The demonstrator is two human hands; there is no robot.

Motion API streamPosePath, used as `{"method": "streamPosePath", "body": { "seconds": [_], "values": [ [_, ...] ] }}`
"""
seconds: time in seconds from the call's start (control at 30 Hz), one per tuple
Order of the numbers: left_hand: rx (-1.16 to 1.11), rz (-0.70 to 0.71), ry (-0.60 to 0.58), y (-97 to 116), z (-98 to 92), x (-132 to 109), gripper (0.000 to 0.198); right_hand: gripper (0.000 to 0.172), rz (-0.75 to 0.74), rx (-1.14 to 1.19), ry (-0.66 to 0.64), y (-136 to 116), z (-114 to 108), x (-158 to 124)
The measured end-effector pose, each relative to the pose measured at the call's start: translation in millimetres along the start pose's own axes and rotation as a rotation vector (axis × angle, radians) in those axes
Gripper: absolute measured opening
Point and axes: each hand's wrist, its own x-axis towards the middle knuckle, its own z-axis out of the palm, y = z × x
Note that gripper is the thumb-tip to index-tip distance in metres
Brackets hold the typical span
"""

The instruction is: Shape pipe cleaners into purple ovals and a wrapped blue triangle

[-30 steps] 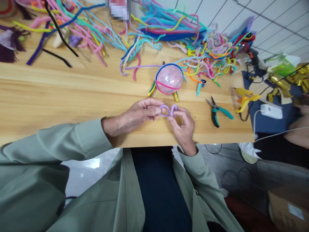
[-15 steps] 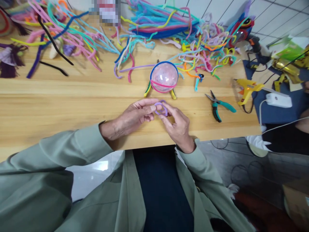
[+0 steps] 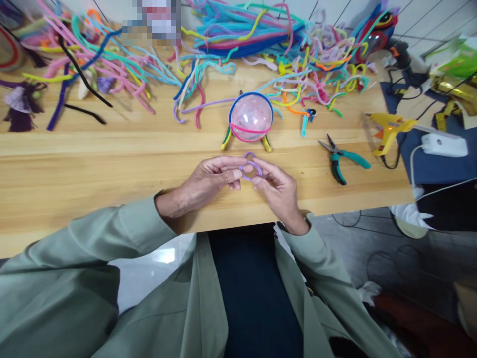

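Note:
Between my two hands is a purple pipe cleaner (image 3: 260, 169) bent into a ring, with a smaller loop rising above it. My left hand (image 3: 214, 178) pinches its left side between thumb and fingers. On the ring's right side, my right hand (image 3: 278, 188) grips with thumb and forefinger. Just beyond my hands, a clear dome (image 3: 252, 115) edged with a blue and a pink pipe cleaner rests on the table. Yellow-green handles (image 3: 226, 139) stick out from under it.
Teal-handled pliers (image 3: 343, 159) lie to the right, and a yellow glue gun (image 3: 389, 130) sits near the table's right end beside a white power strip (image 3: 445, 144). Loose pipe cleaners (image 3: 246, 37) are heaped along the back. A tasselled purple piece (image 3: 23, 105) lies far left.
The purple ring has turned to show a rounder opening, with the small loop now standing above it. My hands have drawn slightly apart; the whole view has shifted a little.

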Motion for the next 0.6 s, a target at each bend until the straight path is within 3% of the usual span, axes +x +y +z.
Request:
{"method": "streamPosePath", "body": {
  "seconds": [0.27,0.43,0.6],
  "values": [
    [0.042,0.045,0.037,3.8,3.6,-2.7,0.027,0.04,0.049,0.216,-0.006,-3.7,5.5,2.2],
    [0.002,0.02,0.071,8.7,7.1,-2.6,0.029,0.046,0.044,0.196,0.001,-4.9,10.5,-2.2],
    [-0.044,0.005,0.044,11.2,10.5,-0.9,0.029,0.047,-0.065,0.048,0.011,-7.6,10.0,-4.1]
  ]
}}
